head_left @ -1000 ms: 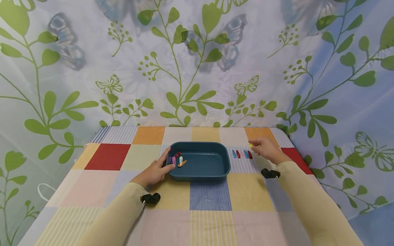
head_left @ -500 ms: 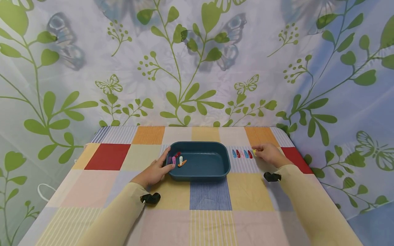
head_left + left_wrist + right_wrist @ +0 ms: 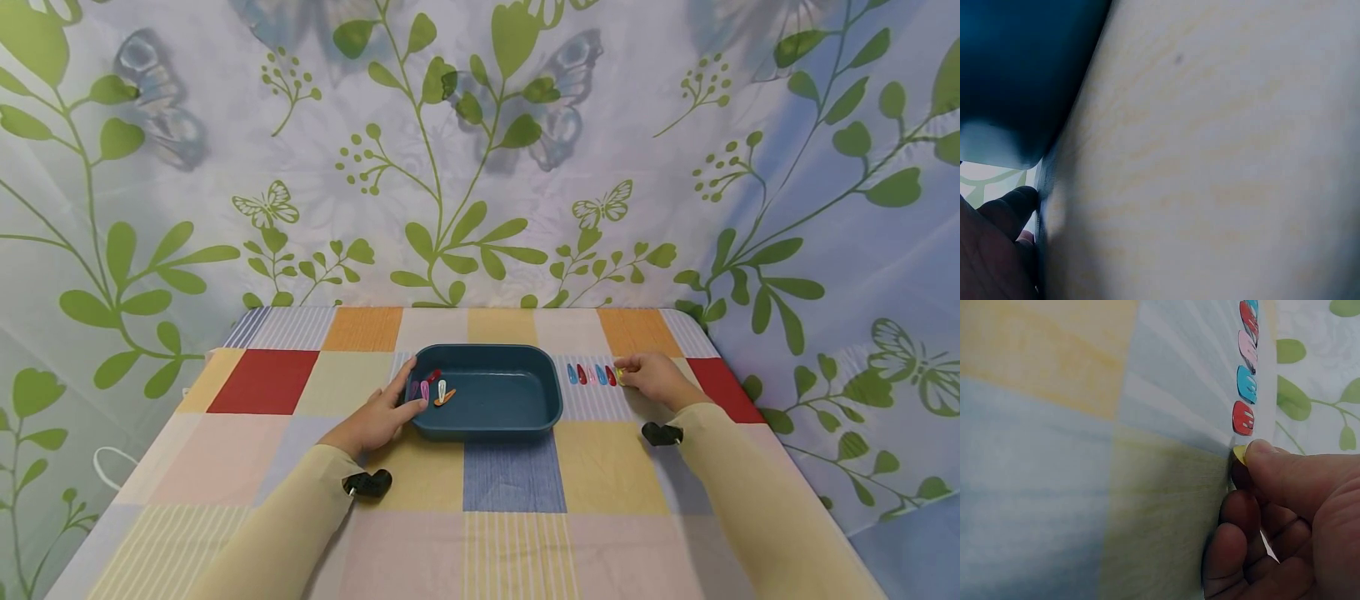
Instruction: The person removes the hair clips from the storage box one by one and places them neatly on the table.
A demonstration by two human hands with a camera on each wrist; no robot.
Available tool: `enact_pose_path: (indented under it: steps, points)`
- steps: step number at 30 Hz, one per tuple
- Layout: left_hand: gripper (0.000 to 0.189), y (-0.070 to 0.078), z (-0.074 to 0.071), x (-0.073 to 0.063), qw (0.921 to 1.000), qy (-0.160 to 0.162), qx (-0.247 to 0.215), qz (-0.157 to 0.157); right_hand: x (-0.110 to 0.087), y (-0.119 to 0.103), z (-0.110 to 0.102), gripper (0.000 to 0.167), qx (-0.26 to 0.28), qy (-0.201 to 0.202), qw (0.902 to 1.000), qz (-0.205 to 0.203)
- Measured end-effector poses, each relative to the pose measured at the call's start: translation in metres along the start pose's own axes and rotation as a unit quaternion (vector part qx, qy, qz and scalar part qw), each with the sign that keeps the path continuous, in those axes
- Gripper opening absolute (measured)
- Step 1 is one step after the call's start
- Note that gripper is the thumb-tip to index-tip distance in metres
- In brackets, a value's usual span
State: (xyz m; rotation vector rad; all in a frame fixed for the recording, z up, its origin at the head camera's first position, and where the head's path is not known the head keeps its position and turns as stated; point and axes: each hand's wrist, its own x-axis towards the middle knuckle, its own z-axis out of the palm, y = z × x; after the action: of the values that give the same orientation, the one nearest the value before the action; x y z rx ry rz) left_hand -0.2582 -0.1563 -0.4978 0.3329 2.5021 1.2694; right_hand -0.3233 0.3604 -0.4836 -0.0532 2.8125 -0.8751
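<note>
My right hand [image 3: 660,380] pinches a yellow snap hair clip [image 3: 1239,453] between thumb and fingertips, down at the cloth. It is at the right end of a row of clips: a blue clip [image 3: 572,374], a red clip [image 3: 582,374], a pink clip [image 3: 591,376], another blue clip [image 3: 601,375] and another red clip [image 3: 1243,418]. My left hand [image 3: 377,421] rests against the left side of a dark blue tray [image 3: 502,396], fingers extended and thumb near the rim. Inside the tray lie several clips, among them a white clip [image 3: 442,390] and an orange clip [image 3: 446,398].
A patchwork tablecloth [image 3: 517,550] covers the table. Behind it hangs a leaf-and-butterfly curtain [image 3: 450,167]. A white cord [image 3: 105,471] loops at the table's left edge.
My right hand has come down and slightly right with the yellow clip, bringing it beside the last red clip. My left hand and the tray have stayed in place.
</note>
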Motion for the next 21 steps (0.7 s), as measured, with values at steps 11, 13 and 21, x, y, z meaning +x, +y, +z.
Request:
enact_pose_path:
  steps: [11,13,21]
  points:
    - [0.082,0.0009,0.0000,0.0008,1.0000,-0.001,0.000,-0.004,-0.0016,-0.0025,0.0004,0.041,-0.021,-0.011,0.9997,0.011]
    - [0.081,0.0015,-0.0001,0.0007,1.0000,-0.001,-0.001,-0.004,-0.0019,-0.0017,0.0003,0.042,-0.024,-0.012,0.9996,0.014]
    - [0.082,0.0027,-0.0002,0.0001,1.0000,0.001,0.001,-0.002,0.0007,0.0019,0.0030,0.042,-0.015,-0.006,0.9999,0.005]
